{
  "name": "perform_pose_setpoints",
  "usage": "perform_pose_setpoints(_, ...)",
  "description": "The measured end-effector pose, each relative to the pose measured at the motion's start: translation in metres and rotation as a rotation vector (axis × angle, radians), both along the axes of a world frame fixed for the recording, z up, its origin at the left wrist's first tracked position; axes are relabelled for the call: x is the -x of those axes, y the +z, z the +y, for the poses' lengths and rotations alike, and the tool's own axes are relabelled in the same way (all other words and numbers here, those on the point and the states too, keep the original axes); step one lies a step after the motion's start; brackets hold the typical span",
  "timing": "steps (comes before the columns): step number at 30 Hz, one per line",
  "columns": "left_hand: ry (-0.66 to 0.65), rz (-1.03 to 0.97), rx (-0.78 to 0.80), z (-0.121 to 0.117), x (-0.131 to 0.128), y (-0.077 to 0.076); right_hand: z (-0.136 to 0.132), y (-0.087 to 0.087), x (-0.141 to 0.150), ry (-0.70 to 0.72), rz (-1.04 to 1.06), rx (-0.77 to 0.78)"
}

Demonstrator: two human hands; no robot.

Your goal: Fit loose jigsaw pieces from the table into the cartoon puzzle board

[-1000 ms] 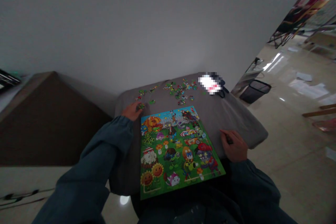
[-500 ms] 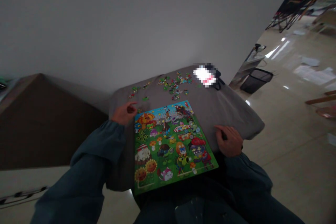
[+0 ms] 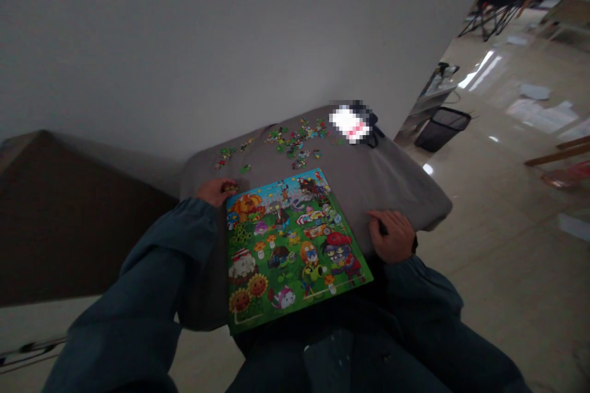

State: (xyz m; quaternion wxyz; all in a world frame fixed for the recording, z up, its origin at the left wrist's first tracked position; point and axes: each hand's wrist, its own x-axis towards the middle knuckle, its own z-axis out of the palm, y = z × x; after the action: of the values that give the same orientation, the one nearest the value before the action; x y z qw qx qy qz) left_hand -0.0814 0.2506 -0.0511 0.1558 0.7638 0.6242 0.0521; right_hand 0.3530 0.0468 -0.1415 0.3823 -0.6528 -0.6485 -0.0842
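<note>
A jigsaw puzzle (image 3: pixel 295 245) with colourful cartoon plants and zombies lies on a grey cushion (image 3: pixel 391 187), its near corner over my lap. My left hand (image 3: pixel 212 192) is at the puzzle's far left corner, its fingertips pinched on a small puzzle piece (image 3: pixel 229 187). My right hand (image 3: pixel 391 236) rests on the cushion beside the puzzle's right edge, fingers curled over a small dark object (image 3: pixel 382 228). Several loose puzzle pieces (image 3: pixel 295 144) are scattered on the cushion beyond the puzzle.
A pixelated white object (image 3: pixel 350 123) and a dark strap (image 3: pixel 371 135) lie at the cushion's far corner. A white wall (image 3: pixel 230 43) rises behind. Right of the cushion stands a black mesh wastebasket (image 3: pixel 441 129), with papers on the shiny floor (image 3: pixel 539 110).
My left hand has closed on a small piece after its fingers were spread. The whole view has drifted, shifting the scene left and up.
</note>
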Motion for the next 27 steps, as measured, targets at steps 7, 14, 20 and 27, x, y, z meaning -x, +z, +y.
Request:
perform_pose_setpoints(7, -0.121, -0.201, 0.128, -0.064, -0.033, 0.024, 0.001, 0.000, -0.001, 0.010, -0.046, -0.088)
perform_pose_setpoints(14, -0.248, -0.431, 0.365, -0.135, -0.092, 0.016, 0.002, -0.004, -0.004, 0.039, -0.059, -0.132)
perform_pose_setpoints(20, -0.291, -0.430, 0.389, -0.137, -0.112, 0.001, 0.002, -0.002, -0.004, 0.038, -0.058, -0.137)
perform_pose_setpoints(27, -0.408, -0.292, 0.277, -0.148, -0.120, -0.004, 0.001, -0.001, -0.003, 0.019, -0.060, -0.136)
